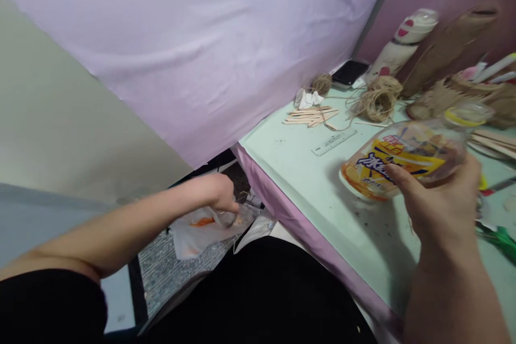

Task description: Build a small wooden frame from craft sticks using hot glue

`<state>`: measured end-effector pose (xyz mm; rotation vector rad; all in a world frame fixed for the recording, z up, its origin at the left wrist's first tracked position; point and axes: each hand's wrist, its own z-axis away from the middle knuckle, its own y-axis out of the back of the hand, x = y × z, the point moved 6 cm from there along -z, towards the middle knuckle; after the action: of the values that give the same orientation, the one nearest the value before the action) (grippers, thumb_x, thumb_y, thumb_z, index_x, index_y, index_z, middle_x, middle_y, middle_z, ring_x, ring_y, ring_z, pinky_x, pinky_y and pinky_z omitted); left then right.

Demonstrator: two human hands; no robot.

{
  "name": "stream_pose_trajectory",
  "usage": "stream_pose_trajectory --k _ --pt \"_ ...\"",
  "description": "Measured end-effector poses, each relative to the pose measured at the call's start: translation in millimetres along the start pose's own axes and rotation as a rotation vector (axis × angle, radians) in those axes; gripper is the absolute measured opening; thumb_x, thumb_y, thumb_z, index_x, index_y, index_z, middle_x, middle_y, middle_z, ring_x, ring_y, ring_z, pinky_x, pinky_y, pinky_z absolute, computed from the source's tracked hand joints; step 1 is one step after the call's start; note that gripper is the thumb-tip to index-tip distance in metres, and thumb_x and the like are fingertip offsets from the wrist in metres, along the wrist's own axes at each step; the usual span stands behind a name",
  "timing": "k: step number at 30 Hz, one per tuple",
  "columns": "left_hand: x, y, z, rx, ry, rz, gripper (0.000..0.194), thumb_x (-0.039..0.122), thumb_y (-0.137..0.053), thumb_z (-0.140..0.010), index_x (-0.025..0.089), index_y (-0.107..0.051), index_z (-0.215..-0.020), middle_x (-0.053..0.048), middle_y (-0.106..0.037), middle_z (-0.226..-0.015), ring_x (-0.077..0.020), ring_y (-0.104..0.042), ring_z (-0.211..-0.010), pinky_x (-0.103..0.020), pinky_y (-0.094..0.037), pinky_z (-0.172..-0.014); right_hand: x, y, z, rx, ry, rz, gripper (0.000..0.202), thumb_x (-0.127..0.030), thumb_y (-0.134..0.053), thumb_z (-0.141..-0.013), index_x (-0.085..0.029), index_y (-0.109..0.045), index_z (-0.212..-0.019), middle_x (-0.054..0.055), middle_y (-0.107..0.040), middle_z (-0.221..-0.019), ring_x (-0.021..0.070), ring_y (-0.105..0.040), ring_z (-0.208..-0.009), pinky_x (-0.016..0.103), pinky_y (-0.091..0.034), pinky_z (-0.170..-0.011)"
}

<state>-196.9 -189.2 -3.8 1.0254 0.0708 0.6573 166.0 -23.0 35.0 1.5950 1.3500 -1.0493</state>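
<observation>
A clear plastic bottle [397, 164] with a yellow and blue label is tilted above the right part of the table. My right hand [447, 199] is wrapped round it, thumb across the label. Below the table's left edge, my left hand [221, 193] reaches down at a whitish plastic bag [189, 236] that has something orange in it. The left fingers are bent downward, and a clear roundish item [226, 218] shows just under them; whether they grip it is hard to make out.
On the pale green table [298, 172] lie thin wooden sticks [310, 116], a ruler [334, 143], twine [379, 99], a phone [350, 72] and green-handled scissors [503, 242]. A white bottle [403, 45] stands at the back, near a brown wrapped object [447, 48].
</observation>
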Motion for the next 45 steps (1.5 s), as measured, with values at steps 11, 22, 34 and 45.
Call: stream_pose_trajectory --k 11,22,34,45 --pt "107.8 118.9 1.5 -0.051 -0.409 1.141 0.059 0.062 -0.043 -0.079 0.013 -0.071 -0.097 -0.013 -0.070 -0.086 -0.0341 -0.063 -0.096 -0.044 -0.049 -0.078 -0.1 10.6 -5.3 0.099 -0.080 0.001 0.086 -0.042 -0.083 -0.056 -0.020 -0.040 -0.127 0.015 -0.054 -0.131 0.0290 -0.055 -0.120 0.050 -0.043 -0.102" --pt "243.2 41.4 -42.0 -0.231 -0.950 1.621 0.040 0.031 -0.074 -0.072 0.022 -0.062 -0.108 -0.006 -0.066 -0.115 -0.0209 -0.061 -0.111 -0.036 -0.044 -0.103 3.4 -0.4 -6.5 0.002 -0.065 0.045 0.109 -0.049 -0.083 -0.054 -0.020 -0.027 -0.142 0.018 -0.037 -0.147 0.0346 -0.036 -0.137 0.055 -0.029 -0.113" --pt "260.2 37.8 57.2 0.041 -1.376 0.762 0.072 0.022 -0.082 -0.063 0.029 -0.054 -0.129 -0.010 -0.053 -0.131 -0.0326 -0.048 -0.125 -0.043 -0.040 -0.106 -117.1 45.4 30.6 0.034 0.230 -0.142 0.059 -0.050 -0.074 -0.072 -0.029 -0.055 -0.124 0.007 -0.065 -0.121 0.0296 -0.060 -0.115 0.045 -0.052 -0.091" --pt "346.7 69.9 -18.7 -0.280 -1.401 0.309 0.080 0.018 -0.083 -0.054 0.018 -0.055 -0.129 -0.012 -0.059 -0.132 -0.0330 -0.052 -0.124 -0.046 -0.038 -0.106 -48.0 113.0 35.9 0.346 0.054 0.058 0.054 -0.039 -0.082 -0.063 -0.022 -0.058 -0.108 0.008 -0.068 -0.106 0.0249 -0.066 -0.095 0.046 -0.052 -0.088"
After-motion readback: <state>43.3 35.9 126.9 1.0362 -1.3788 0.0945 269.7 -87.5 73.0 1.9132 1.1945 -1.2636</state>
